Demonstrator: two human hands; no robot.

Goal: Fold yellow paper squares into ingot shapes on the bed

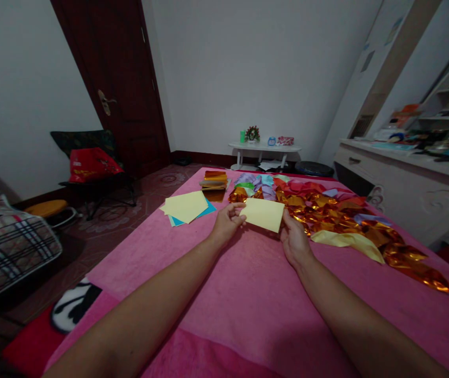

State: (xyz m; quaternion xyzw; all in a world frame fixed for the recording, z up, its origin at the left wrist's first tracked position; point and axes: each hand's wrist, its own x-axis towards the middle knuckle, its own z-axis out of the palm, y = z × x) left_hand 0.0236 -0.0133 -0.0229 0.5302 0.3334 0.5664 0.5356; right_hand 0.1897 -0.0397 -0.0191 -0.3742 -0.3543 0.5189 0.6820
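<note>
A pale yellow sheet of paper (262,214) is held up over the pink cloth, one edge in each hand. My left hand (227,224) pinches its left edge between thumb and fingers. On the right edge, my right hand (294,239) grips the paper, its fingers partly hidden behind it. Left of my hands lies a stack of yellow paper (187,206) with blue sheets (207,209) showing beneath. Behind that stack sits a pile of shiny gold foil sheets (213,181).
Crumpled gold foil pieces (326,212) and coloured paper pieces (301,186) spread over the right of the pink cloth (224,294). A small white table (265,147) stands by the wall. A chair with a red bag (92,165) is at left, a white cabinet (389,178) at right.
</note>
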